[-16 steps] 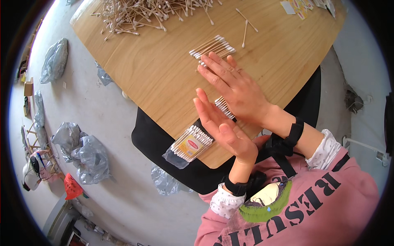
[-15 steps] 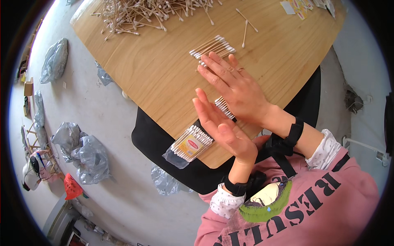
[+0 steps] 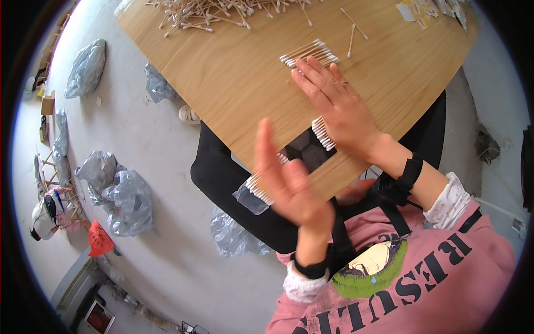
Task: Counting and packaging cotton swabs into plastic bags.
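Observation:
My right hand (image 3: 350, 114) lies stretched out over the table, fingers flat and empty. Its fingertips reach the near edge of a row of cotton swabs (image 3: 308, 53) with wooden sticks and white tips. Beside its palm, the white ends of another swab row (image 3: 322, 133) stick out; the rest is hidden under the hand. My left hand (image 3: 297, 192), slightly blurred, hovers open near the table's front corner. It mostly covers a pack of cotton swabs (image 3: 257, 190) in a clear bag (image 3: 250, 200). A dark patch with a hexagon pattern (image 3: 308, 151) shows between my hands.
A heap of loose cotton swabs (image 3: 222, 12) covers the far left of the wooden table (image 3: 222, 83). Two single swabs (image 3: 351, 40) lie right of the row. Printed yellow cards (image 3: 417, 12) are at the far right. Grey plastic bags (image 3: 129, 200) lie on the floor.
My left hand has moved away from my right hand, down and over the swab pack, which showed fully before. My right hand stays by the swab rows. The whole view has shifted slightly.

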Demonstrator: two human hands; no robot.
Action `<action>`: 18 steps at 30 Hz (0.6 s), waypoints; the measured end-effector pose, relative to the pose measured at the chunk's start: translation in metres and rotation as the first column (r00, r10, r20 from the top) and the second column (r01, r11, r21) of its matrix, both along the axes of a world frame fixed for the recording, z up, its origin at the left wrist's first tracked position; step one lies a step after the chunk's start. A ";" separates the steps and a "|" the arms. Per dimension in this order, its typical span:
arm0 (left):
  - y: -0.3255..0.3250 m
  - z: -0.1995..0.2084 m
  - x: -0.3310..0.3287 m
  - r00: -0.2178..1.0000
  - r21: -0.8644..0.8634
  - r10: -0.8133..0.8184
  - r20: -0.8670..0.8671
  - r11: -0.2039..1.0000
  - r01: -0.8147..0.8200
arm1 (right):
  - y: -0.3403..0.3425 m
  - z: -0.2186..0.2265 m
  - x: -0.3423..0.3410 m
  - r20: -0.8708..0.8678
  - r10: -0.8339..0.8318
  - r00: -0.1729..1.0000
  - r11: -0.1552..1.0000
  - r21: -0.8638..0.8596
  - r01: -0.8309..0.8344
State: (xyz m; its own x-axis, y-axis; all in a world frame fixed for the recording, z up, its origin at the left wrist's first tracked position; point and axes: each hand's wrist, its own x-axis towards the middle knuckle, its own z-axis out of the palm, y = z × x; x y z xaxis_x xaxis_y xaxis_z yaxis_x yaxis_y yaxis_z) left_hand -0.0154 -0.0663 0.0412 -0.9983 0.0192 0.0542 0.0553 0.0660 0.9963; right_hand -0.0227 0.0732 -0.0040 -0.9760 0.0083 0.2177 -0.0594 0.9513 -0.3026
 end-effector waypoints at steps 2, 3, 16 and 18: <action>-0.037 0.004 -0.010 0.984 -0.332 0.160 -0.078 0.927 -0.177 | -0.001 0.004 -0.001 -0.024 -0.014 1.000 0.999 -0.052 0.012; -0.057 -0.004 -0.013 0.975 -0.505 0.218 -0.045 0.837 -0.211 | -0.007 0.004 -0.002 -0.014 0.002 1.000 0.998 -0.069 -0.003; -0.066 -0.055 -0.019 0.917 -0.133 0.187 0.354 0.980 -0.148 | -0.050 -0.003 -0.009 -0.053 0.077 0.996 0.989 -0.126 -0.083; -0.066 -0.056 -0.017 0.918 -0.135 0.180 0.354 0.981 -0.140 | -0.053 -0.003 -0.008 -0.056 0.088 0.995 0.986 -0.134 -0.095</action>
